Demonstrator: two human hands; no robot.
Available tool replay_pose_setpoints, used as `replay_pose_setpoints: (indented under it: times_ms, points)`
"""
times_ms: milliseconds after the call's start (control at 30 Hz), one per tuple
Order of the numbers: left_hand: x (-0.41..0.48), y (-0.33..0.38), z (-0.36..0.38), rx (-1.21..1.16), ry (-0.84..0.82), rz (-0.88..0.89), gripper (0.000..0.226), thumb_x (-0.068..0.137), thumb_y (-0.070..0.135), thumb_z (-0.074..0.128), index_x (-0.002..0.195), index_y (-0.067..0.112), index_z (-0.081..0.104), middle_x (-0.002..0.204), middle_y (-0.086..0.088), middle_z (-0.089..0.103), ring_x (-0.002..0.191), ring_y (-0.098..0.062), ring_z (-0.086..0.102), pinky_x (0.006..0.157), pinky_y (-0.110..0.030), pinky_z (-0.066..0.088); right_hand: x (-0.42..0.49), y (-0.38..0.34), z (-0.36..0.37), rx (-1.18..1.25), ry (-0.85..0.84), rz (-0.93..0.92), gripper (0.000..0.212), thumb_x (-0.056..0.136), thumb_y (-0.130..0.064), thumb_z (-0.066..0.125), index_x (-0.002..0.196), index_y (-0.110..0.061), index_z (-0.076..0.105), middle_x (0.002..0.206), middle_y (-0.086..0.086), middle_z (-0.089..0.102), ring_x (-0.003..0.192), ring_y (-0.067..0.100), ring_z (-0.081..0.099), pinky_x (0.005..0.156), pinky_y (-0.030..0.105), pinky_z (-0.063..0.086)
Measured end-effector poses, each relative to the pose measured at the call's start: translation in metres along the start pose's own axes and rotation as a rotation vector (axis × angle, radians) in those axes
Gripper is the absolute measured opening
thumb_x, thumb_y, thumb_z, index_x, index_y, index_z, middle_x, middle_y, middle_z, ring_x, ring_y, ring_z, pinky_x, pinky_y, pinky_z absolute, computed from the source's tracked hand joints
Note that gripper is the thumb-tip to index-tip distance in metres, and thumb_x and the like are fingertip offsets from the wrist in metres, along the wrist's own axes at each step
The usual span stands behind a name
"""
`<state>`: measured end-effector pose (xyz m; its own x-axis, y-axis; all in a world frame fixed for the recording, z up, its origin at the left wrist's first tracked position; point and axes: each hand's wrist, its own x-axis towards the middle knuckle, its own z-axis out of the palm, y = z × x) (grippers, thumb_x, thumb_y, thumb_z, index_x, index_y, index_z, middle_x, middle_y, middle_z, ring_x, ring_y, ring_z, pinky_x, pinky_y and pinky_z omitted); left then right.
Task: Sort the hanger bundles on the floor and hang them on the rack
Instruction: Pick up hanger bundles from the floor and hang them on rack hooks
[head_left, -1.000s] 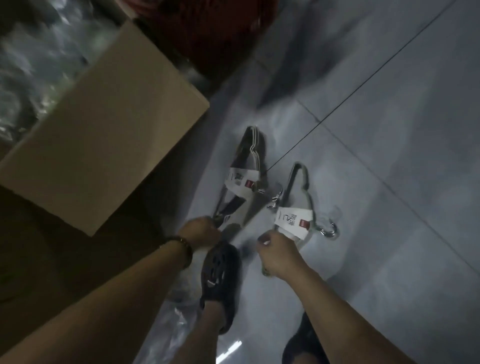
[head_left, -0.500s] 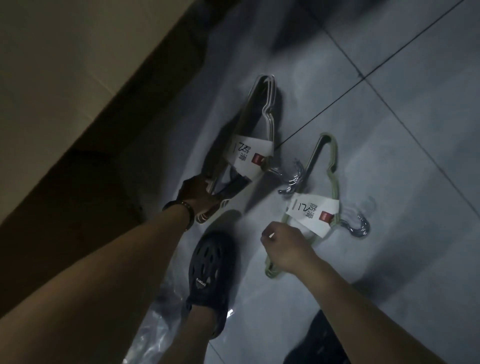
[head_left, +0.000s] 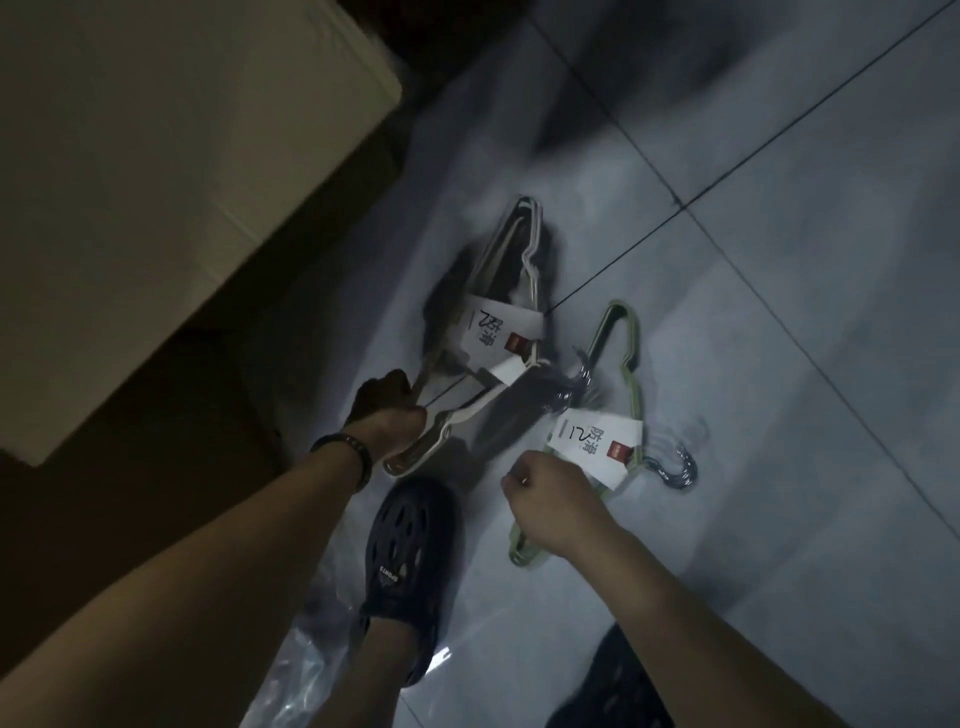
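Left hand (head_left: 387, 415): fingers curled round the lower end of the white hanger bundle (head_left: 498, 332), just beyond the black clog (head_left: 410, 540). Right hand (head_left: 550, 506): closed on the green hanger bundle (head_left: 597, 441), right of the clog. Cardboard box (head_left: 156, 182) to the clog's far left.

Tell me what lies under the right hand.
The green hanger bundle passes under the right hand: its end shows below the hand, its paper label above. The part that the hand grips is covered.
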<state>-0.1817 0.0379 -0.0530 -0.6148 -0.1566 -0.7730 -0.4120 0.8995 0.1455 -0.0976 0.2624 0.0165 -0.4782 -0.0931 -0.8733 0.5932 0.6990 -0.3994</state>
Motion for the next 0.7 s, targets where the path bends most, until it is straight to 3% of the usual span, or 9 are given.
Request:
replay_pose_setpoints:
  times_ms: [100, 233, 367, 467, 533, 600, 700]
  points:
    - [-0.030, 0.014, -0.017, -0.052, 0.080, 0.011, 0.016, 0.085, 0.021, 0.062, 0.087, 0.021, 0.045, 0.097, -0.015, 0.059, 0.079, -0.032, 0.062, 0.068, -0.036, 0.052, -0.029, -0.011, -0.013, 0.073, 0.003, -0.009, 0.018, 0.103, -0.035, 0.054, 0.097, -0.021, 0.063, 0.099, 0.002, 0.067, 0.089, 0.023, 0.063, 0.072, 0.033, 0.050]
    - [-0.088, 0.056, -0.060, -0.084, 0.206, 0.088, 0.014, 0.080, 0.014, 0.059, 0.085, 0.021, 0.047, 0.096, -0.012, 0.054, 0.076, -0.031, 0.056, 0.064, -0.035, 0.047, -0.084, -0.027, -0.044, 0.155, 0.079, -0.016, 0.023, 0.101, -0.034, 0.055, 0.090, -0.015, 0.062, 0.095, 0.003, 0.068, 0.090, 0.024, 0.063, 0.076, 0.035, 0.050]
    - [-0.167, 0.082, -0.106, -0.190, 0.180, 0.073, 0.015, 0.079, 0.006, 0.058, 0.090, 0.016, 0.056, 0.092, -0.012, 0.059, 0.083, -0.034, 0.059, 0.076, -0.053, 0.060, -0.153, -0.050, -0.088, 0.276, 0.177, -0.055, 0.017, 0.102, -0.030, 0.056, 0.089, -0.022, 0.064, 0.083, -0.003, 0.071, 0.063, 0.002, 0.066, 0.054, 0.015, 0.047]
    - [-0.248, 0.096, -0.134, -0.259, 0.157, 0.086, 0.014, 0.080, 0.015, 0.063, 0.089, 0.018, 0.054, 0.096, -0.008, 0.056, 0.086, -0.032, 0.058, 0.078, -0.056, 0.059, -0.211, -0.073, -0.128, 0.354, 0.315, -0.084, 0.007, 0.101, -0.030, 0.060, 0.100, -0.025, 0.065, 0.092, -0.011, 0.070, 0.079, 0.002, 0.067, 0.070, 0.021, 0.054]
    - [-0.307, 0.103, -0.155, -0.268, 0.145, 0.054, 0.022, 0.082, 0.016, 0.072, 0.092, 0.025, 0.054, 0.101, -0.001, 0.051, 0.089, -0.023, 0.056, 0.081, -0.050, 0.058, -0.258, -0.094, -0.155, 0.391, 0.473, -0.099, 0.004, 0.101, -0.028, 0.063, 0.105, -0.027, 0.062, 0.097, -0.015, 0.067, 0.086, 0.002, 0.066, 0.070, 0.014, 0.051]
    - [-0.363, 0.122, -0.188, -0.302, 0.135, 0.043, 0.034, 0.075, 0.029, 0.082, 0.097, 0.031, 0.056, 0.104, 0.005, 0.054, 0.090, -0.016, 0.059, 0.081, -0.046, 0.060, -0.307, -0.112, -0.185, 0.447, 0.670, -0.126, 0.014, 0.098, -0.025, 0.068, 0.109, -0.026, 0.059, 0.104, -0.010, 0.067, 0.094, 0.007, 0.068, 0.072, 0.012, 0.054]
    - [-0.445, 0.153, -0.240, -0.376, 0.131, 0.155, 0.057, 0.063, 0.042, 0.089, 0.109, 0.040, 0.056, 0.104, 0.011, 0.059, 0.092, -0.010, 0.063, 0.084, -0.042, 0.060, -0.383, -0.142, -0.229, 0.512, 0.686, -0.100, 0.041, 0.096, -0.035, 0.072, 0.129, -0.021, 0.052, 0.129, 0.002, 0.061, 0.113, 0.014, 0.064, 0.074, 0.007, 0.048]
